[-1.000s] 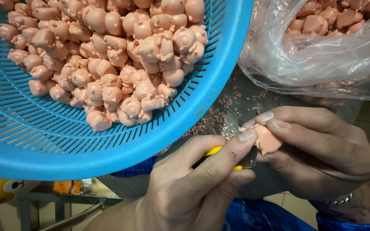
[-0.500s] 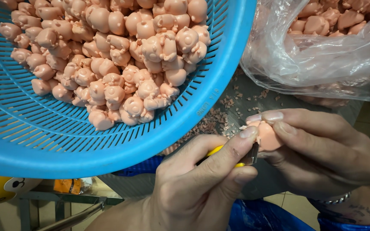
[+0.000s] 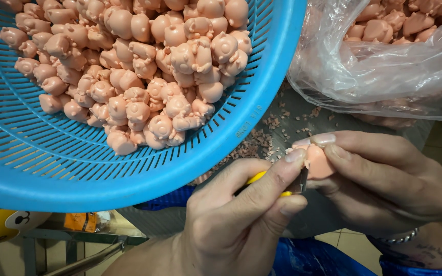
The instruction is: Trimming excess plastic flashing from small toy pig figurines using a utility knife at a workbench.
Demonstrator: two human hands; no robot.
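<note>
A blue plastic colander [image 3: 52, 168] holds a heap of pink pig figurines [image 3: 139, 76]. Below its rim, the left hand [image 3: 231, 220] grips a yellow-handled knife [image 3: 277, 185], blade against a pink figurine [image 3: 317, 161] pinched in the right hand [image 3: 384, 179]. A clear bag [image 3: 384, 66] of figurines lies above.

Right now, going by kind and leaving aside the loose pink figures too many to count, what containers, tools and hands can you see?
Round blue plastic slotted basket, heaped with small pink pig-shaped figures: 1
Clear plastic bag, more figures inside: 1
Yellow-handled small knife, in the left hand: 1
Pink figure pinched in the right hand: 1
Hands: 2
Total: 6
</note>
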